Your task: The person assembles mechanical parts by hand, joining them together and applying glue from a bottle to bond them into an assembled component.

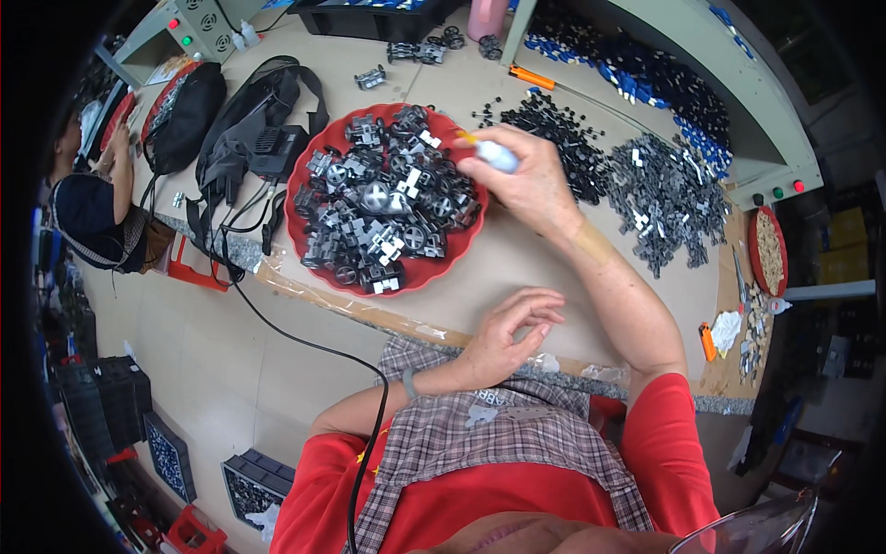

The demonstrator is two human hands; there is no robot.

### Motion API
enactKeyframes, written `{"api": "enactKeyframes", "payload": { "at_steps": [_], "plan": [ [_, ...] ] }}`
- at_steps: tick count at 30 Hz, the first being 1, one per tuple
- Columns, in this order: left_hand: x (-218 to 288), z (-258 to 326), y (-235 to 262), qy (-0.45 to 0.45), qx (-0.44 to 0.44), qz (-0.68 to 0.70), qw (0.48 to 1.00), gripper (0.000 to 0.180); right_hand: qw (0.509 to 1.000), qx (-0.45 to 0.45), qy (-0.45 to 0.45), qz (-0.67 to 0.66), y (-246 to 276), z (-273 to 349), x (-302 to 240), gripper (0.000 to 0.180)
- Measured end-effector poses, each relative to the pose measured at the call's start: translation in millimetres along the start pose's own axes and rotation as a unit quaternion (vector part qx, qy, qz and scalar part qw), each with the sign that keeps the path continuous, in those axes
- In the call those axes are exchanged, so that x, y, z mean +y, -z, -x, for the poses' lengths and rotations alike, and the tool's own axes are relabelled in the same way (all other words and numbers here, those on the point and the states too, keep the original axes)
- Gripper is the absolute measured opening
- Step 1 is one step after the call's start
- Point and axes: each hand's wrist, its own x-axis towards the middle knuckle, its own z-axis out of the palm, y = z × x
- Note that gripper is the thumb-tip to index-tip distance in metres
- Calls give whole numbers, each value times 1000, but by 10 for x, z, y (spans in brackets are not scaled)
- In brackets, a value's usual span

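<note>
My right hand (537,189) is closed around a small whitish squeeze bottle (498,157) with a yellow tip. That tip points left, over the right rim of a scalloped red bowl (297,242). Heaped inside the bowl are many small grey and black toy car chassis (377,198) with wheels, a few showing white parts. My left hand (508,340) rests at the table's front edge, fingers stretched out and nothing in it. To the right of my right hand lie a pile of black wheel-and-axle pieces (558,138) and a pile of grey plastic parts (660,198).
Left of the bowl sit a black bag (242,125) and a black adapter-like box (280,148) with cables; one cable hangs across my front. Blue and black parts (664,88) fill the grey machine opening. An orange-handled tool (532,78) lies before it. Another person (97,208) works at far left.
</note>
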Motion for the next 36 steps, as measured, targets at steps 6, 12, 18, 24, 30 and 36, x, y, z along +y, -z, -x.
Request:
{"api": "enactKeyframes", "payload": {
  "at_steps": [6,12,18,24,30,36],
  "plan": [
    [-24,-2,32,-13,-16,7,1000,30,984,32,-89,154,345,-397,396,27],
    [-6,-17,73,3,-62,20,998,26,936,54,57,342,404,-1125,921,24],
    [-74,-1,97,-5,-77,65,995,21,845,-10,39,533,205,-1684,1125,32],
    [-104,-16,132,-34,-78,81,993,18,836,-33,-101,538,-2,-1941,1038,26],
    [-74,-52,157,-20,-103,83,991,16,870,25,-44,491,69,-1908,1213,24],
    [9,-4,119,7,-101,88,991,17,975,-4,-162,150,332,-1288,640,22]
  ]
}}
